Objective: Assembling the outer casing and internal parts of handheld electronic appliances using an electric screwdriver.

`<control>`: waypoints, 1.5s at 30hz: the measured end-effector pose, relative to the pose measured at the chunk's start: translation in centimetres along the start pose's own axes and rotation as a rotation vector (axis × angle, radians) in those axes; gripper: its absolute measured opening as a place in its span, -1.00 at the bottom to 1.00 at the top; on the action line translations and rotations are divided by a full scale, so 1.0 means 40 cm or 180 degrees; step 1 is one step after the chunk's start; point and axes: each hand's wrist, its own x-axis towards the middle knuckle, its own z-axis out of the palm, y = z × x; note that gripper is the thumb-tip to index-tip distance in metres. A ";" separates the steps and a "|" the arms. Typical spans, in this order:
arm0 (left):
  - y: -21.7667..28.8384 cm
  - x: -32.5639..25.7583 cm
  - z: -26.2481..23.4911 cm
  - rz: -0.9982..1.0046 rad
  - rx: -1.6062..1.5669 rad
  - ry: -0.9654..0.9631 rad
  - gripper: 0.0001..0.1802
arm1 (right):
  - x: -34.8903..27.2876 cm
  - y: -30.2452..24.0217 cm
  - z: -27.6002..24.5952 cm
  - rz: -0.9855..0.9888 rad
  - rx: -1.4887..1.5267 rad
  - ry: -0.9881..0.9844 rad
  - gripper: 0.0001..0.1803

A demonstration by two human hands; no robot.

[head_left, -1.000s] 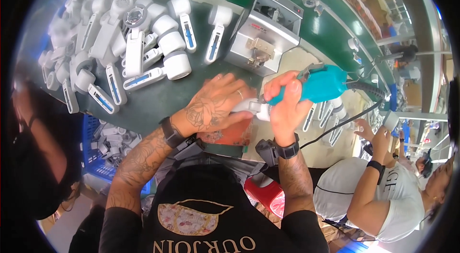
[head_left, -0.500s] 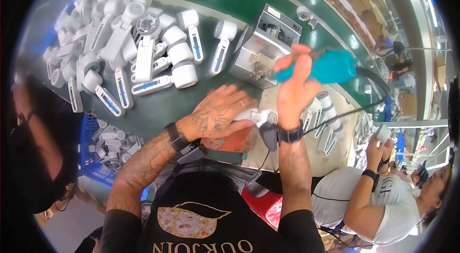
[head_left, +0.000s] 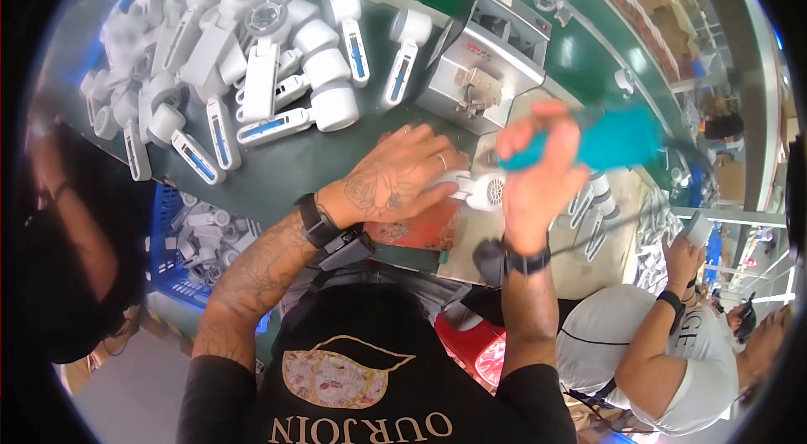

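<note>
View: head, above a dark green flat bench (head_left: 282, 175).
Held piece: white plastic device with round slotted head (head_left: 486, 191), beside a worn orange-red flat pad (head_left: 412, 232), head next to the right hand (head_left: 545, 179); contact cannot be told.
Left hand (head_left: 391, 179): fingers close together, thumb and forefinger pinching the device's narrow end; fingertips partly hidden.
Right hand: fingers wrapped around a teal rounded tool (head_left: 618, 137), blurred; its tip cannot be made out.
Hazard: the tool could slip and scuff the white shell or nick the left fingers, should the pinch be loose or the tip off line.
Count, singles: tool, one; held device, one; pad, one; silver-grey metal box machine (head_left: 479, 70), one; blue plastic slatted basket (head_left: 164, 238), one.
Count, stock: white-and-grey handled devices with blue strips (head_left: 273, 126), at least five; heap overlapped, total uncountable.
</note>
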 end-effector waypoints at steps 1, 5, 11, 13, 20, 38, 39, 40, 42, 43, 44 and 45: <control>-0.003 0.003 0.002 0.0029 -0.0014 -0.0041 -0.58 | -0.034 -0.014 -0.021 -0.0121 0.0098 -0.0201 -0.44; -0.009 -0.002 0.000 0.0042 -0.0165 -0.0049 -0.57 | -0.098 -0.011 -0.056 -0.0099 -0.0086 -0.0327 -0.37; 0.000 -0.009 -0.002 -0.0015 -0.0196 -0.0201 -0.56 | -0.121 0.002 -0.065 -0.0086 -0.0105 -0.0287 -0.37; 0.007 -0.007 -0.004 -0.0047 -0.0186 -0.0222 -0.56 | -0.122 0.006 -0.067 -0.0120 -0.0083 -0.0300 -0.38; 0.001 0.002 0.003 -0.0031 -0.0143 -0.0150 -0.54 | -0.122 0.046 -0.063 -0.0201 0.0234 -0.0326 -0.49; 0.088 -0.167 -0.088 -0.0035 -0.0073 0.1019 -0.61 | -0.190 -0.137 -0.104 -0.0540 0.1113 0.0008 -0.44; 0.095 -0.202 -0.163 -0.0535 -0.0113 0.1196 -0.60 | -0.208 -0.129 -0.116 -0.0483 0.1547 0.0293 -0.24; 0.085 -0.250 -0.217 -0.1053 -0.0379 0.1908 -0.57 | -0.225 -0.130 -0.120 -0.0457 0.1479 0.0234 -0.25; 0.031 -0.331 -0.330 -0.2014 -0.0347 0.3043 -0.53 | -0.254 -0.140 -0.125 -0.0460 0.1401 0.0186 -0.26; -0.024 -0.364 -0.407 -0.1772 -0.0353 0.3284 -0.53 | -0.272 -0.146 -0.129 -0.0321 0.1101 0.0230 -0.26; -0.065 -0.377 -0.446 -0.1878 -0.2052 0.4258 -0.54 | -0.285 -0.150 -0.133 -0.0187 0.0785 0.0296 -0.26; -0.138 -0.415 -0.497 -0.1610 -0.2206 0.4293 -0.56 | -0.295 -0.156 -0.143 -0.0228 0.0737 0.0362 -0.26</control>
